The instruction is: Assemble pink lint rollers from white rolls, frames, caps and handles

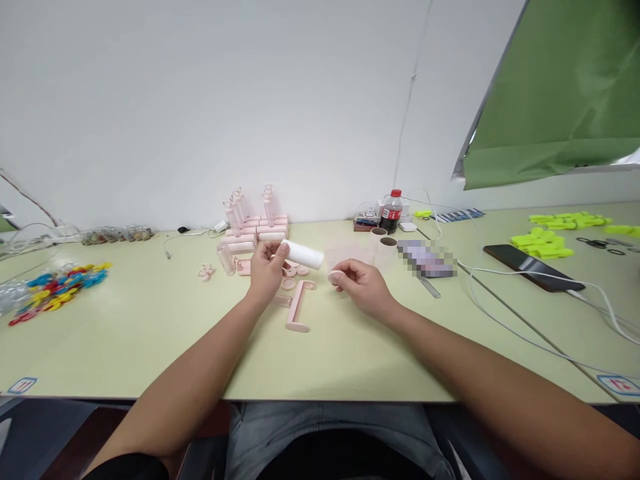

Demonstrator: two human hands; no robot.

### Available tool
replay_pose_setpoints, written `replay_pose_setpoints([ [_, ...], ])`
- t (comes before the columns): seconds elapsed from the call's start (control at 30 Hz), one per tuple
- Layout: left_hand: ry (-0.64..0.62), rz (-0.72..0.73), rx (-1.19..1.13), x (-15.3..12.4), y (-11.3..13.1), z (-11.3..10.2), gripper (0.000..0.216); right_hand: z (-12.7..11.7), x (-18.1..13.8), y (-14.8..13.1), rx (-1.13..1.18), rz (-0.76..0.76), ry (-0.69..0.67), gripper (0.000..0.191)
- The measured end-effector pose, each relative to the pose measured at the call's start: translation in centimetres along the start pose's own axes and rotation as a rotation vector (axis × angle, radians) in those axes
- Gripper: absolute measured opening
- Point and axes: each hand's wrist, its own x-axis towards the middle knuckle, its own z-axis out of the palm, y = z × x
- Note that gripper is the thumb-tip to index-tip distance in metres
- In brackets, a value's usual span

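left hand: smooth white roll | right hand: round pink cap

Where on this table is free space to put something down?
Bare table lies along the front edge and between the coloured clips and the left hand. Crowded: pink parts around that hand; phone and cables far right.

One white roll, one bottle, one phone

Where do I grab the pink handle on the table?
Probably pinch the pink handle by the middle of its long bar, from above: it lies flat on the table, slim and uncovered. The left hand holds a white roll, the right hand a pink cap.
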Motion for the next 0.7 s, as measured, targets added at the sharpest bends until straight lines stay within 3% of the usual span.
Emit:
replay_pose_setpoints([
  [0.1,0.053,-0.009,-0.001,0.2,0.1,-0.1,0.039,0.0,-0.4,-0.3,-0.415,-0.112,-0.144,0.011],
  [0.3,0.074,-0.006,0.004,0.2,0.2,0.0,0.036,0.7,-1.3,-1.3,-0.82,-0.015,-0.408,0.017],
  [0.53,0.077,0.002,0.011,0.1,0.3,0.0,0.035,0.8,-1.4,-1.2,-0.933,0.051,-0.423,0.02],
  [0.7,0.077,0.003,0.003,0.2,0.2,0.0,0.034,0.7,-1.0,-0.8,-0.851,0.097,-0.268,0.024],
])
